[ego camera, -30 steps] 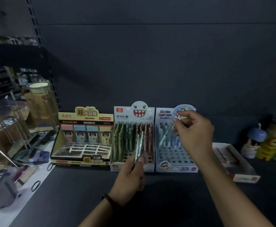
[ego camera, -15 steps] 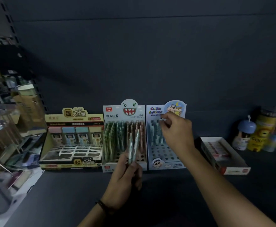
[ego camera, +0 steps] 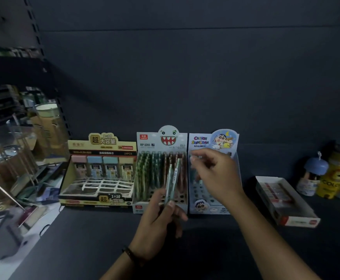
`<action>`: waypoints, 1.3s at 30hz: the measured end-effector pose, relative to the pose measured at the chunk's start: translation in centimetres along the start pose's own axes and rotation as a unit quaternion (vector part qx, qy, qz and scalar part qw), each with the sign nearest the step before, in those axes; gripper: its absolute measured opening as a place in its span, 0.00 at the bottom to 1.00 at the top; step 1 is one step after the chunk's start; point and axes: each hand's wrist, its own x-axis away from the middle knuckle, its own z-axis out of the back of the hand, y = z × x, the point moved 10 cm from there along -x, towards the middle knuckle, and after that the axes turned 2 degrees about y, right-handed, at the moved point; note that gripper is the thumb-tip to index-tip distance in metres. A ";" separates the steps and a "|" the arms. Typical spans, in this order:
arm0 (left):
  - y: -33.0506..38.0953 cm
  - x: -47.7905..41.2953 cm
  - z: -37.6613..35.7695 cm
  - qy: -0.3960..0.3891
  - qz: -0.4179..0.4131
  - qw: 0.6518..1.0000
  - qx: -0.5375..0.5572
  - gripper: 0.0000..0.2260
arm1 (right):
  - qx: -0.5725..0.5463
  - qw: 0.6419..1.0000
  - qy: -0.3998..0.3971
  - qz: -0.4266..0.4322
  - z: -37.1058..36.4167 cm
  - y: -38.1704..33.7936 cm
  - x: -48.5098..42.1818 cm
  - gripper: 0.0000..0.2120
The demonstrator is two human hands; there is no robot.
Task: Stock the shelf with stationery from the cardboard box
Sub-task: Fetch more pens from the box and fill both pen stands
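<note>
Alignment first: hold pens (ego camera: 173, 178) pinched upright in left hand (ego camera: 159, 223) over middle of shelf (ego camera: 84, 239); steer right hand (ego camera: 215, 178), curled, blurred, grip untellable, straight onto a free hole in Shin-chan box (ego camera: 205, 207).

Left hand (ego camera: 159, 217): bare, with a short-trimmed thumbnail (ego camera: 171, 204) showing.
Left wrist: a thin dark bracelet (ego camera: 130, 254) circles it. It looks beaded or braided, but the dim light hides the detail.
Left forearm (ego camera: 115, 269): bare from the bracelet down to the bottom edge of the view.
Right hand (ego camera: 217, 178): bare. The fingertips (ego camera: 193, 158) are smeared by blur, so the nails cannot be made out.
Right forearm (ego camera: 270, 239): bare all the way to the lower right corner of the view.
</note>
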 end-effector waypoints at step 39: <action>2.4 1.7 9.0 0.151 -0.095 0.984 -0.021 0.03 | 0.185 0.975 -0.102 0.060 -12.0 -5.1 -0.9 0.05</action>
